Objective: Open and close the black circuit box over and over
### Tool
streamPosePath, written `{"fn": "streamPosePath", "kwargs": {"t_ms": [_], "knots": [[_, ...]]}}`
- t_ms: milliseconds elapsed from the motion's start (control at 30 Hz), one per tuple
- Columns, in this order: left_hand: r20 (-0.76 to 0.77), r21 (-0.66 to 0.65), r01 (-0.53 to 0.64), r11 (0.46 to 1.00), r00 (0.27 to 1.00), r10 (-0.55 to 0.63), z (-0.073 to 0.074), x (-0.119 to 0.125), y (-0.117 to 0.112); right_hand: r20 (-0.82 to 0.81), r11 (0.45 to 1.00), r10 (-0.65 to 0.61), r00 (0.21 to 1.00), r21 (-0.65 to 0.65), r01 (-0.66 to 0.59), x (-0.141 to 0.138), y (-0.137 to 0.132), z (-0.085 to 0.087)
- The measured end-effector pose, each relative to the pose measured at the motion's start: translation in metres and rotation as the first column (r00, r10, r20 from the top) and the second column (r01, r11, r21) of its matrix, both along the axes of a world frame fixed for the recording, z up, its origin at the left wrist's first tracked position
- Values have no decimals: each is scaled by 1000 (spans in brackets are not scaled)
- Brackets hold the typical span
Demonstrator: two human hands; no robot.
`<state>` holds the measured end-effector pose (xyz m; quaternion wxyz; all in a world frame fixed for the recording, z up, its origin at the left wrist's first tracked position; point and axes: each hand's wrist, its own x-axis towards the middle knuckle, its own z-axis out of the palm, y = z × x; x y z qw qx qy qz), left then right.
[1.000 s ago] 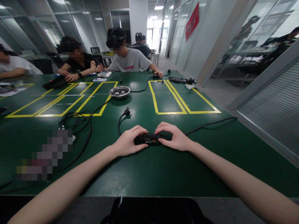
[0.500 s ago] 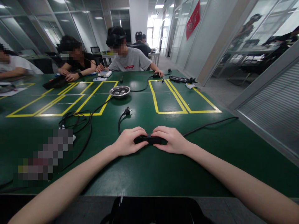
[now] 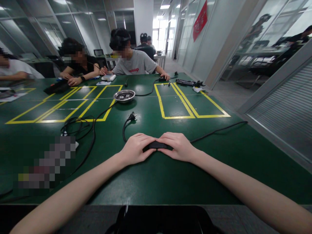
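Note:
A black power adapter (image 3: 158, 145), oblong with a ribbed or lettered side, lies low over the green table between my two hands. My left hand (image 3: 136, 148) grips its left end, thumb in front and fingers over the top. The other end is gripped likewise by my right hand (image 3: 179, 146). Fingertips of both hands nearly meet above it, and its ends are hidden. From behind my left hand a short black cord curves to a power plug (image 3: 132, 117) with its prongs up. A thin black cable (image 3: 219, 131) runs off to the right from behind my right hand.
A metal bowl (image 3: 124, 96) with small metal parts stands ahead. Coiled black cable (image 3: 79, 123) and a pixelated strip (image 3: 48, 162) lie left. Yellow tape (image 3: 179, 117) marks the green table (image 3: 156, 182). Co-workers sit opposite; one person's hand (image 3: 165, 77) rests on a black object.
My fingers have slid inward along the adapter, and the two hands are now almost touching. A textured face of the adapter shows between them now. The view has shifted very slightly.

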<state>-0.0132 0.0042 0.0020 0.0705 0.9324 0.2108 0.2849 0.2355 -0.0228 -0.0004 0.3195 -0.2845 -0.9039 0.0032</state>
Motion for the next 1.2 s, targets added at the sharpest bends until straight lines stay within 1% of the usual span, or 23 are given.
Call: {"fn": "streamPosePath", "kwargs": {"t_ms": [100,200,267,367,467,633,700,800,900,1100,1200], "knots": [[-10,-21,-21,1000,1000,21,-2,0,-1,0,999,-13,1000,-39,13,-1,0,1],[-19,-43,-34,998,999,33,-4,-1,0,-21,991,-14,1000,-131,11,1,1,1],[-13,-51,-36,998,999,35,-5,-2,1,-5,984,-24,1000,-177,22,3,2,1],[2,-53,-60,997,998,60,-7,-2,1,42,986,-37,998,-158,43,5,3,1],[-8,-43,-90,995,996,89,-7,-2,1,39,991,-27,999,-129,32,6,3,0],[-32,-48,-59,997,998,57,-4,-1,1,-1,977,-39,999,-209,38,5,5,-1],[-28,-60,-77,995,997,75,-3,-1,1,21,979,-40,999,-201,43,5,6,0],[-45,-69,-99,993,994,96,-2,0,0,57,987,-6,998,-158,15,5,6,1],[-79,-57,-89,994,993,84,0,0,0,58,991,13,998,-132,-5,4,6,3],[-103,-49,-76,996,992,71,4,0,-2,56,991,21,998,-130,-14,5,3,5],[-120,-48,-75,996,990,69,4,1,-2,77,996,25,997,-85,-18,5,3,6]]}}
